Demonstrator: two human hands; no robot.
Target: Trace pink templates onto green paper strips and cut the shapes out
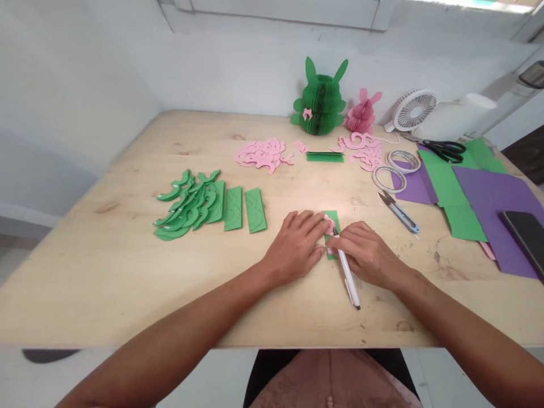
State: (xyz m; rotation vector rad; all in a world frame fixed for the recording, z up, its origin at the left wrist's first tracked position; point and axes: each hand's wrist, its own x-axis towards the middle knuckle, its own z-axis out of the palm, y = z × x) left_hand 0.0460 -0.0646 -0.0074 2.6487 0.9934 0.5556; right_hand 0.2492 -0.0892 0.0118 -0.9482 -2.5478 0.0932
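My right hand is closed round a white pen, its tip at a pink paper cutout. This cutout lies on a small green paper strip near the front of the wooden table. From the left, my left hand rests flat with its fingertips on the cutout and the strip's edge, fingers stretched out. Both hands hide part of the strip. Further left lie green folded strips with drawn curves and a pile of curved green cutouts.
Pink cutouts lie toward the back, below a green honeycomb paper figure and a smaller pink one. On the right are tape rolls, blue snips, black scissors, purple paper, a phone and a fan.
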